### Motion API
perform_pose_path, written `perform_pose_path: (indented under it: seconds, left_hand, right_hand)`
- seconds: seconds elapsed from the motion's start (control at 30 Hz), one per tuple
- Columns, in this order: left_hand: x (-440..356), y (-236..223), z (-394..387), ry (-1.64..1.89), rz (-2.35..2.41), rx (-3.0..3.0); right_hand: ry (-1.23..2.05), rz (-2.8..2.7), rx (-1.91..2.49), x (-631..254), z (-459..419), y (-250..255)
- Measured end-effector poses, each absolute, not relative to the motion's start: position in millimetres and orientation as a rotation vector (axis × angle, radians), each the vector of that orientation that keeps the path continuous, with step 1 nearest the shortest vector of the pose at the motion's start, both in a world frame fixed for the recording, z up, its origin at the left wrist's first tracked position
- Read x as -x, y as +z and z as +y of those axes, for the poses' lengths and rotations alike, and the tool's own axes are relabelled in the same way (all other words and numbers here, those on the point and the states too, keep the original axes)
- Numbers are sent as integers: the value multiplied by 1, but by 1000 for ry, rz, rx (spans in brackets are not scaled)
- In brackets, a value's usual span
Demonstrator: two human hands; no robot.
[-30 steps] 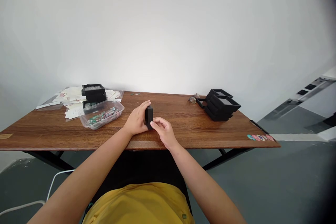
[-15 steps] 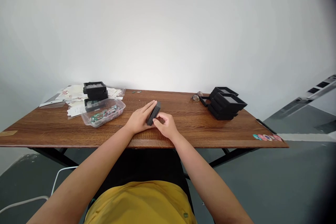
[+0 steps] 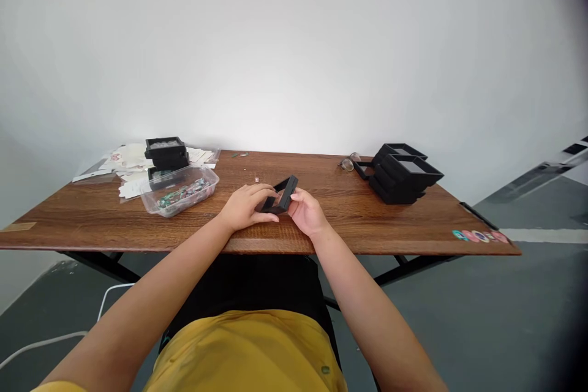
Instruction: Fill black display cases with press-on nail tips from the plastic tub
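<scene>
A black display case (image 3: 288,193) with a clear window is between my hands near the front edge of the table. It has two frame-like halves, which stand apart in a V. My left hand (image 3: 245,208) grips the left half, fingers over its top and thumb along the near side. My right hand (image 3: 307,213) pinches the upright right half at its outer edge with thumb and fingers. Just beyond the left hand lies a tiny pale piece (image 3: 256,179).
To the left, a clear plastic tub (image 3: 180,193) holds small colourful packets. Behind it are stacked black cases (image 3: 166,153) on white papers (image 3: 131,159). More black cases (image 3: 404,177) stand at right beside a pair of glasses (image 3: 348,163). Round stickers (image 3: 480,236) mark the right corner.
The black case was closed and held on edge; now its halves are apart. My right hand has moved right with one half. The tiny pale piece now shows beyond my left hand.
</scene>
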State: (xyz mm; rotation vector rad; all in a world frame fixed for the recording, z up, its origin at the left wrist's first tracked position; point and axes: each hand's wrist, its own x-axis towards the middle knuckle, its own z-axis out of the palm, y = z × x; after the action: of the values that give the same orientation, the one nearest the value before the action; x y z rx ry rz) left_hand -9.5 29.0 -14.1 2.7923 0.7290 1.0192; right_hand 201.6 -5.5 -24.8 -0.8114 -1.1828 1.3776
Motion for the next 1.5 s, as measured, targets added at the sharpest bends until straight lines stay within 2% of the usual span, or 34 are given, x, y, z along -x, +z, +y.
perform_pose_path:
  seconds: [0.2, 0.43, 0.57, 0.8, 1.0, 1.23, 1.5]
  left_hand:
    - [7, -11, 23, 988, 678, -2806]
    - [5, -17, 20, 1029, 704, -2729]
    - [8, -25, 21, 1164, 836, -2539]
    - [10, -29, 30, 1428, 907, -2045]
    - [11, -32, 44, 1418, 786, -1791]
    - [15, -31, 40, 1252, 696, -1857]
    - [11, -23, 20, 1109, 749, -2079]
  right_hand:
    - [1450, -1153, 789, -201, -8, -20]
    - [1342, -1285, 820, -199, -4, -31]
    - [1131, -1430, 879, -199, -3, -34]
    - [577, -1679, 1045, -180, -15, -27]
    - [351, -1741, 1136, -176, -15, -27]
    - [495, -1702, 1080, -178, -14, -32]
    - [1026, -1482, 954, -196, -2, -44]
